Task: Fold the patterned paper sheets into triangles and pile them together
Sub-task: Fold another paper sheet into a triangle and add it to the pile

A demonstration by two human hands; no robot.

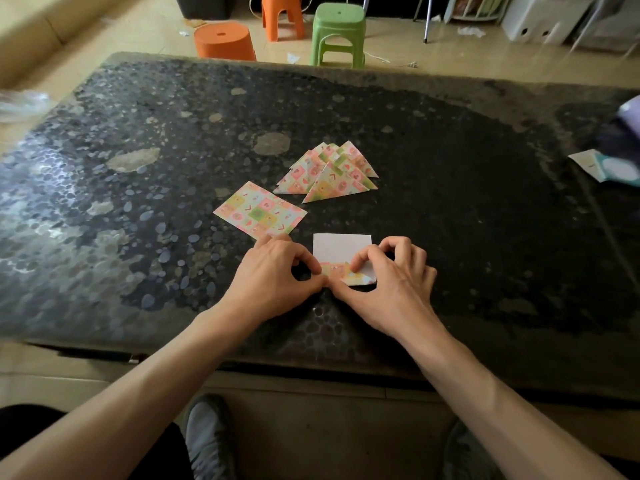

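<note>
A paper sheet lies white side up near the table's front edge, its near corner turned up to show the patterned side. My left hand pinches that raised corner from the left. My right hand pinches the same fold from the right, fingers curled over it. To the left, further back, an unfolded patterned sheet lies flat, its near corner under my left hand. Behind it sits a loose pile of several folded patterned triangles.
The dark mottled stone table fills the view. A white and teal packet lies at the right edge, a clear plastic bag at the left. Orange stools and a green stool stand on the floor beyond.
</note>
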